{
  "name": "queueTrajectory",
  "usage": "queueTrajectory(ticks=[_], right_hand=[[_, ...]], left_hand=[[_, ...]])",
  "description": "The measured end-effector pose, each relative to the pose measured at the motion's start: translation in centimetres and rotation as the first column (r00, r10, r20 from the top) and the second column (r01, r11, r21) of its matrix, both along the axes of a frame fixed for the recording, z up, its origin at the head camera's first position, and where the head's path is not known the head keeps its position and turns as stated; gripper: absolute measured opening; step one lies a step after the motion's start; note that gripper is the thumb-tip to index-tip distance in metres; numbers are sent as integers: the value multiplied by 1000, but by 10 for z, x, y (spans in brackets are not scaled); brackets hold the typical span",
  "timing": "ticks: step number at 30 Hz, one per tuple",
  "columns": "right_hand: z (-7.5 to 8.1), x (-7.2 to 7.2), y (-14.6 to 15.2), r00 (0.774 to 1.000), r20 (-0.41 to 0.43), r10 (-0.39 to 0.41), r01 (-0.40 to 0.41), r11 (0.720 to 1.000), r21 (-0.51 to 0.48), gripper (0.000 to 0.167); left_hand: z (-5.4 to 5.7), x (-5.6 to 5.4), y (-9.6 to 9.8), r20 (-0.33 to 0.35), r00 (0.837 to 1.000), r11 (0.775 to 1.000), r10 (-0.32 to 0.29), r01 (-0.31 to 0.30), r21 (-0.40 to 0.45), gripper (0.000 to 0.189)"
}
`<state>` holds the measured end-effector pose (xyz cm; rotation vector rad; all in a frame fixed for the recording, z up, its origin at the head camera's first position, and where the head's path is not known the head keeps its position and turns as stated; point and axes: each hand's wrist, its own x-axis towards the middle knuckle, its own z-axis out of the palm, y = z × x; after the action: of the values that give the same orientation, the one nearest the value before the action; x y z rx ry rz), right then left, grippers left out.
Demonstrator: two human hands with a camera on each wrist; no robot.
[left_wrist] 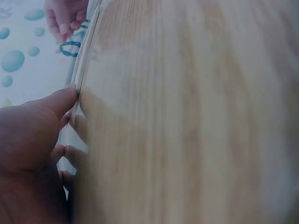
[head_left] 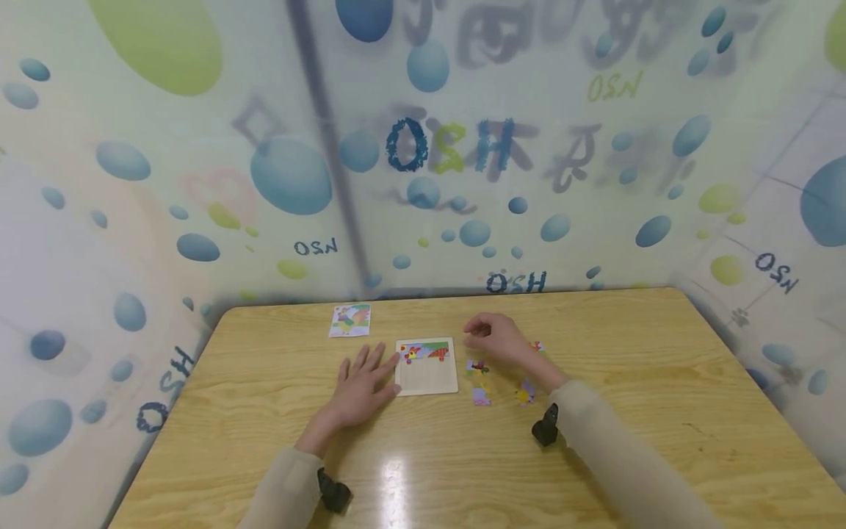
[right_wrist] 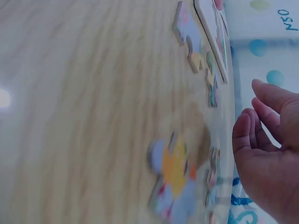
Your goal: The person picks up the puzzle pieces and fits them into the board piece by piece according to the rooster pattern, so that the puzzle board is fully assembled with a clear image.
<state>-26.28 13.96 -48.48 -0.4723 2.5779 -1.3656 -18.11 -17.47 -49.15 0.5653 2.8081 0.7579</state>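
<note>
My left hand [head_left: 360, 389] lies spread on the wooden table, its thumb and index finger at the left edge of a pale puzzle board [head_left: 426, 379]. Joined picture pieces [head_left: 424, 353] fill the board's upper part; the lower part is bare. My right hand [head_left: 497, 339] is raised over the table to the right of the board, fingers loosely bent. In the right wrist view its thumb and fingers stand apart with nothing between them. Near that hand lie loose puzzle pieces: one with purple at its base [head_left: 482, 397] and a yellow and purple one [head_left: 525, 393].
A small picture card [head_left: 350, 321] lies at the back left of the table [head_left: 634, 353]. Another loose piece [head_left: 537, 345] shows partly behind the right forearm. A patterned curtain [head_left: 423, 242] hangs along the table's far edge.
</note>
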Motion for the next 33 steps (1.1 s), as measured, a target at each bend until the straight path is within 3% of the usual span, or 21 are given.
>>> queueTrajectory(ticks=[6, 11, 20, 29, 33], right_hand=[[1, 8, 15, 999, 51, 13, -14, 1000, 10, 20], [0, 16, 26, 997, 71, 15, -18, 999, 33, 19], [-5, 26, 27, 999, 4, 49, -49, 995, 91, 21], [-5, 33, 20, 998, -21, 55, -52, 990, 130, 20], [-5, 34, 18, 997, -41, 58, -50, 986, 159, 17]], left_hand=[[-1, 0, 2, -20, 1000, 1000, -2, 2, 2, 61], [-3, -1, 3, -64, 998, 998, -18, 21, 51, 61], [-5, -1, 2, -30, 1000, 1000, -4, 5, 27, 62], [0, 0, 2, -4, 1000, 1000, 4, -4, 8, 60], [-4, -1, 0, -4, 1000, 1000, 5, -5, 11, 61]])
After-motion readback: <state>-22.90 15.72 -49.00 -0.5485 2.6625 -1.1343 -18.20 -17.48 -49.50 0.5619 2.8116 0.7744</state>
